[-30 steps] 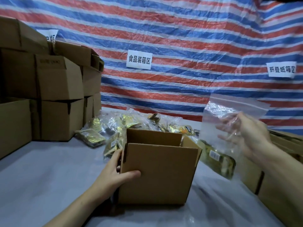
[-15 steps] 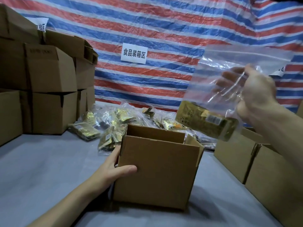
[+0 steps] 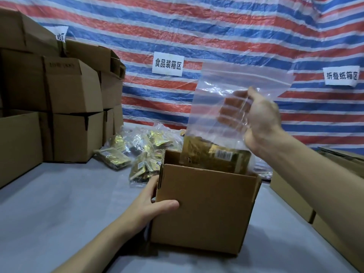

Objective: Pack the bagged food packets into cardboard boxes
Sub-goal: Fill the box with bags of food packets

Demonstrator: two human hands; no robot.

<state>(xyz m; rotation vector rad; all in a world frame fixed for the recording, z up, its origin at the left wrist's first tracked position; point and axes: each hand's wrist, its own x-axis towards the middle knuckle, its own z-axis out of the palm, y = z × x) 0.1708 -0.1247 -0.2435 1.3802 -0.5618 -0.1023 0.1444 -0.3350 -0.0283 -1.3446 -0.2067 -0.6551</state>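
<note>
An open cardboard box (image 3: 204,209) stands on the grey table in front of me. My left hand (image 3: 153,203) grips its left corner, thumb across the front face and fingers round the side. My right hand (image 3: 256,119) holds a clear zip bag (image 3: 212,115) by its upper half, directly above the box. Gold food packets (image 3: 214,156) fill the bag's bottom, which dips just below the box's rim. A heap of more bagged gold packets (image 3: 143,150) lies behind the box to the left.
Closed cardboard boxes (image 3: 65,107) are stacked at the left and back left. More boxes (image 3: 295,196) line the right edge of the grey table (image 3: 59,203). A striped tarpaulin with white paper signs (image 3: 167,64) hangs behind.
My right hand has brought the bag from the upper right to over the box and lowered it until its bottom enters the opening. The left hand has kept its grip on the box corner.
</note>
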